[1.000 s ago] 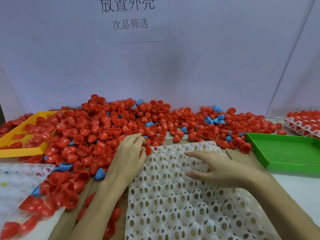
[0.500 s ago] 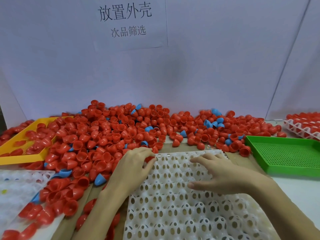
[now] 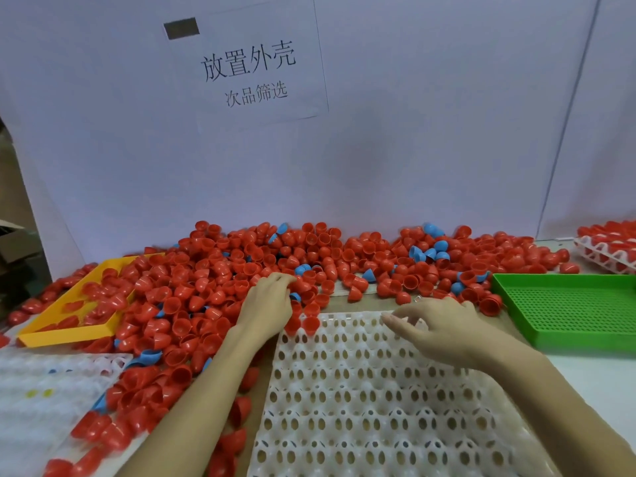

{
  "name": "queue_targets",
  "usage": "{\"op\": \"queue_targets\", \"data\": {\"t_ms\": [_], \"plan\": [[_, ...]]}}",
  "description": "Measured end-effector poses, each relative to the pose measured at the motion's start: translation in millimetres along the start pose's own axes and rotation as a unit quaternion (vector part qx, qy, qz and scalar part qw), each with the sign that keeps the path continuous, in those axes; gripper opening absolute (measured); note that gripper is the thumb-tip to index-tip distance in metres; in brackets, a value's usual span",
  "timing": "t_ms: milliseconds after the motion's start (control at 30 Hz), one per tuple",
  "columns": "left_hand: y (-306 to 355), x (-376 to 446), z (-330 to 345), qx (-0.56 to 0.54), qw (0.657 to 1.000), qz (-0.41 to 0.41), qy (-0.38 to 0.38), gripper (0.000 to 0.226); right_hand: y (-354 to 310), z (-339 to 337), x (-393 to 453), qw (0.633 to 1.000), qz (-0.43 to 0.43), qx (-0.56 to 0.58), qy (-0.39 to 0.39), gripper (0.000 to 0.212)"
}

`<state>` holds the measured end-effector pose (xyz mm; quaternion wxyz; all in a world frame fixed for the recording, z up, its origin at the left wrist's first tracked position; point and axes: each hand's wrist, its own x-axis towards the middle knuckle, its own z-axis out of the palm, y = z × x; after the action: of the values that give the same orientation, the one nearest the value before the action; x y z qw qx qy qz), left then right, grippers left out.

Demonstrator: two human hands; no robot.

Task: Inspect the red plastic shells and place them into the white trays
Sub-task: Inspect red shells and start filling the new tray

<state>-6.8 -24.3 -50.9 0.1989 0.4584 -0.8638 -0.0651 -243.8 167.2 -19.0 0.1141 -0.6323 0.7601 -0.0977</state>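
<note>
Head view: left hand digs into the red shells, fingers curled, hold unclear; right hand rests loose-fingered on the bare white tray. Picking step; next, lift one, check it, seat it.

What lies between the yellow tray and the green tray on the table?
In the head view, the pile of red shells with a few blue shells spans from yellow tray to green tray.

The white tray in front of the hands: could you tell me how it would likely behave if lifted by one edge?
The white tray looks thin, with holed cups, so it is probably light and may flex or sag. It holds at most a shell or two, adding little weight. The right hand resting on it suggests it slides easily.
</note>
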Motion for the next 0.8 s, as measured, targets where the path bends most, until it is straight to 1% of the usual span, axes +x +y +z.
{"op": "queue_targets", "data": {"t_ms": [33,100,133,167,233,300,367,400,433,467,500,600,667,733,800], "plan": [[-1.4,5.2,2.3,0.009,1.000,-0.003,-0.005,0.036,1.3,0.7,2.6,0.999,-0.004,0.009,0.037,0.072],[-3.3,12.4,5.8,-0.003,1.000,-0.018,0.012,0.025,3.5,3.8,6.6,0.993,-0.020,0.054,0.100,0.086],[-3.5,14.5,6.3,-0.009,0.999,-0.024,0.026,0.021,5.3,6.0,8.5,0.990,-0.027,0.068,0.117,0.088],[-3.6,15.6,6.1,-0.014,0.999,-0.025,0.041,0.019,6.4,7.9,9.6,0.989,-0.032,0.072,0.128,0.085],[-3.0,13.0,3.9,-0.040,0.995,-0.018,0.090,0.016,8.3,10.0,11.0,0.986,-0.043,0.073,0.145,0.073],[2.3,3.4,-2.2,-0.093,0.983,-0.009,0.158,0.014,7.8,10.8,11.1,0.980,-0.057,0.086,0.170,0.058],[12.7,-11.8,-10.0,-0.183,0.960,-0.016,0.212,0.022,4.2,9.9,9.1,0.974,-0.073,0.117,0.179,0.042],[18.9,-21.1,-13.6,-0.245,0.944,-0.023,0.221,0.026,1.3,8.3,7.5,0.971,-0.079,0.141,0.176,0.032],[25.2,-31.4,-16.4,-0.309,0.926,-0.027,0.214,0.029,-2.6,6.3,5.5,0.967,-0.084,0.174,0.168,0.021],[31.4,-42.9,-18.5,-0.364,0.910,-0.027,0.195,0.030,-6.0,5.1,3.8,0.960,-0.092,0.214,0.157,0.015],[36.9,-54.0,-19.7,-0.408,0.897,-0.021,0.168,0.030,-9.3,4.2,2.6,0.950,-0.103,0.256,0.144,0.020],[50.5,-84.4,-18.7,-0.478,0.873,0.008,0.095,0.024,-20.7,4.0,-3.5,0.910,-0.155,0.374,0.092,0.053],[57.6,-96.2,-18.9,-0.497,0.864,0.004,0.078,0.024,-28.3,4.8,-7.7,0.892,-0.184,0.409,0.064,0.060],[61.7,-101.6,-20.8,-0.512,0.856,-0.002,0.066,0.024,-34.2,5.3,-10.3,0.888,-0.198,0.411,0.049,0.055],[64.7,-103.5,-23.4,-0.526,0.849,0.011,0.050,0.018,-37.1,6.1,-11.5,0.887,-0.206,0.409,0.051,0.043]]}}
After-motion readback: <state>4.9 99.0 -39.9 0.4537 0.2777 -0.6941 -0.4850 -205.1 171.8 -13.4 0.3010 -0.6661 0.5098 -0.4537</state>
